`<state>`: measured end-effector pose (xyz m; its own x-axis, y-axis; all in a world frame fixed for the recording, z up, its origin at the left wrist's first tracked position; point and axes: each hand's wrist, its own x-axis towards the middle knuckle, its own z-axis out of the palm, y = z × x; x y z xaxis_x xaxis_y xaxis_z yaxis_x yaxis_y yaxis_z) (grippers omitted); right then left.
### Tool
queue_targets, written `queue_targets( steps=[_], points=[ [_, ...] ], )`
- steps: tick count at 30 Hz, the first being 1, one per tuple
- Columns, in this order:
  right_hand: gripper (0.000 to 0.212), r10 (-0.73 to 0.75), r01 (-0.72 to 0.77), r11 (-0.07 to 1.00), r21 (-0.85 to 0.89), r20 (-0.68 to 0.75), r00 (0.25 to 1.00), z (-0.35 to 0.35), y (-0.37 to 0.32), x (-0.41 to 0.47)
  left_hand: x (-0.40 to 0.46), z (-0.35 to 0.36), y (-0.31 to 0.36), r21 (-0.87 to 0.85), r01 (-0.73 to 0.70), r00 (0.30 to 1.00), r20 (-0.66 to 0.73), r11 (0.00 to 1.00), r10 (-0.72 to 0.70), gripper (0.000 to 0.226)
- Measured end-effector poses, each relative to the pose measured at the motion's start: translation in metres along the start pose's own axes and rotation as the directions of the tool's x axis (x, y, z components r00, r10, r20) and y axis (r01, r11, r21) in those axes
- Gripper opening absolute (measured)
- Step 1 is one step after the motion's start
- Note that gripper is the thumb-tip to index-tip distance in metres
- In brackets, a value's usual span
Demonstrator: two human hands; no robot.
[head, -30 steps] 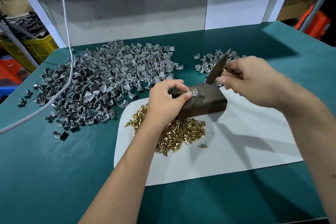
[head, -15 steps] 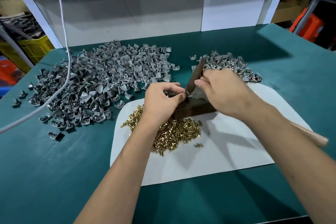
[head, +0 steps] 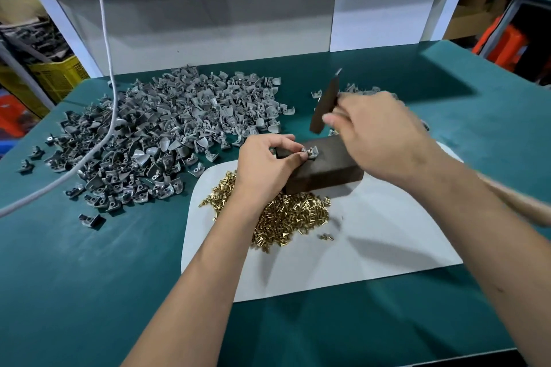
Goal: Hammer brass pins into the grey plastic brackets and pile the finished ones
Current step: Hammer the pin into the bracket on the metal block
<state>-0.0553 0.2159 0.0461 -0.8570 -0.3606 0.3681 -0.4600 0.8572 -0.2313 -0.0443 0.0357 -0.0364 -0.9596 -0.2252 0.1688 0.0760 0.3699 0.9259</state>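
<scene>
My left hand (head: 265, 168) pinches a small grey bracket (head: 310, 153) on top of a dark metal block (head: 328, 168). My right hand (head: 378, 135) grips a hammer close to its dark head (head: 326, 101), which is raised above and behind the bracket; the wooden handle (head: 518, 202) runs back under my forearm. A heap of brass pins (head: 286, 214) lies on the white mat (head: 372, 247) in front of the block. A large pile of grey brackets (head: 167, 134) covers the table's left. A smaller pile (head: 357, 89) lies behind my right hand, mostly hidden.
A white cable (head: 104, 53) hangs down and trails across the large pile toward the left edge. The green table (head: 89, 292) backs onto a grey panel. A yellow crate (head: 56, 74) and orange items (head: 504, 45) stand off the table's sides.
The hammer head, down on the bracket half a second ago, has lifted up and away from the block. My left hand still holds the bracket in the same spot.
</scene>
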Motion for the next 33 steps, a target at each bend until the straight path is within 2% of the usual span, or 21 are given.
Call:
queue_targets(
  steps=[1, 2, 5, 6, 8, 11, 13, 15, 16, 18, 20, 21, 24, 25, 27, 30, 31, 33],
  points=[
    [0.023, 0.017, -0.013, 0.998, 0.055, -0.062, 0.998, 0.0, -0.003, -0.003, 0.0, 0.0, 0.0, 0.009, -0.004, 1.0, 0.001, 1.0, 0.004, 0.011],
    [0.024, 0.016, -0.012, 0.997, 0.07, -0.058, 0.998, 0.002, -0.006, -0.005, 0.001, 0.001, -0.001, 0.015, -0.008, 1.0, 0.005, 1.0, 0.008, 0.012],
    [0.023, -0.008, 0.018, 0.998, -0.053, 0.171, 0.985, 0.016, -0.013, -0.012, 0.0, 0.001, -0.002, -0.002, -0.012, 1.0, 0.027, 1.0, 0.012, 0.013],
    [0.022, -0.011, 0.025, 0.997, -0.068, 0.191, 0.981, 0.013, -0.013, -0.011, -0.001, 0.001, -0.002, -0.013, -0.008, 0.999, 0.032, 1.0, 0.008, 0.013],
    [0.022, -0.033, 0.042, 0.997, -0.07, 0.132, 0.991, 0.006, -0.009, -0.006, -0.001, 0.001, -0.001, -0.022, -0.002, 1.0, 0.011, 1.0, 0.003, 0.012],
    [0.023, 0.015, -0.01, 0.997, 0.074, -0.065, 0.998, 0.007, -0.005, -0.006, -0.001, 0.0, 0.001, -0.002, 0.002, 1.0, -0.005, 1.0, -0.002, 0.013],
    [0.021, 0.048, -0.052, 0.996, 0.066, 0.054, 0.997, 0.016, -0.006, -0.007, 0.0, 0.001, 0.0, -0.011, 0.011, 1.0, 0.001, 1.0, -0.011, 0.012],
    [0.03, 0.071, -0.077, 0.997, 0.015, 0.22, 0.973, 0.016, -0.003, -0.006, -0.002, 0.001, 0.001, -0.024, 0.03, 1.0, -0.005, 0.999, -0.03, 0.013],
    [0.036, 0.065, -0.064, 0.998, -0.012, 0.234, 0.97, 0.01, -0.001, -0.003, -0.002, 0.001, 0.002, -0.022, 0.027, 1.0, -0.005, 0.999, -0.027, 0.013],
    [0.038, 0.038, -0.038, 0.999, 0.002, 0.151, 0.988, -0.001, 0.002, 0.004, -0.002, 0.001, 0.003, -0.018, 0.012, 1.0, -0.009, 1.0, -0.012, 0.011],
    [0.028, 0.036, -0.032, 0.992, 0.125, -0.032, 0.999, -0.001, -0.001, 0.002, -0.001, 0.001, 0.002, -0.003, 0.009, 1.0, -0.017, 1.0, -0.01, 0.009],
    [0.024, 0.031, -0.024, 0.99, 0.141, -0.051, 0.998, 0.003, -0.004, 0.001, 0.0, 0.001, 0.001, -0.001, 0.011, 1.0, -0.019, 1.0, -0.011, 0.009],
    [0.021, 0.04, -0.04, 0.999, -0.001, 0.206, 0.978, 0.018, -0.009, -0.007, -0.002, 0.003, 0.0, -0.019, 0.025, 1.0, -0.003, 1.0, -0.025, 0.008],
    [0.021, 0.05, -0.04, 0.998, -0.043, 0.246, 0.968, 0.015, -0.007, -0.005, -0.002, 0.003, 0.001, -0.021, 0.028, 1.0, 0.001, 0.999, -0.028, 0.008],
    [0.025, 0.041, -0.024, 0.996, -0.084, 0.206, 0.978, 0.003, -0.002, 0.002, -0.001, 0.002, 0.003, -0.021, 0.019, 1.0, -0.002, 1.0, -0.019, 0.008],
    [0.023, 0.048, -0.047, 0.999, 0.021, -0.038, 0.998, 0.002, -0.006, 0.001, -0.001, 0.0, 0.002, -0.016, 0.015, 1.0, -0.008, 1.0, -0.015, 0.008],
    [0.023, 0.048, -0.047, 0.998, 0.03, -0.03, 0.998, 0.007, -0.009, -0.002, -0.001, -0.001, 0.001, -0.016, 0.012, 1.0, -0.011, 1.0, -0.013, 0.008],
    [0.022, 0.049, -0.049, 0.999, -0.008, 0.149, 0.988, 0.018, -0.013, -0.007, -0.001, 0.0, -0.001, -0.02, 0.007, 1.0, -0.012, 1.0, -0.007, 0.01]
  ],
)
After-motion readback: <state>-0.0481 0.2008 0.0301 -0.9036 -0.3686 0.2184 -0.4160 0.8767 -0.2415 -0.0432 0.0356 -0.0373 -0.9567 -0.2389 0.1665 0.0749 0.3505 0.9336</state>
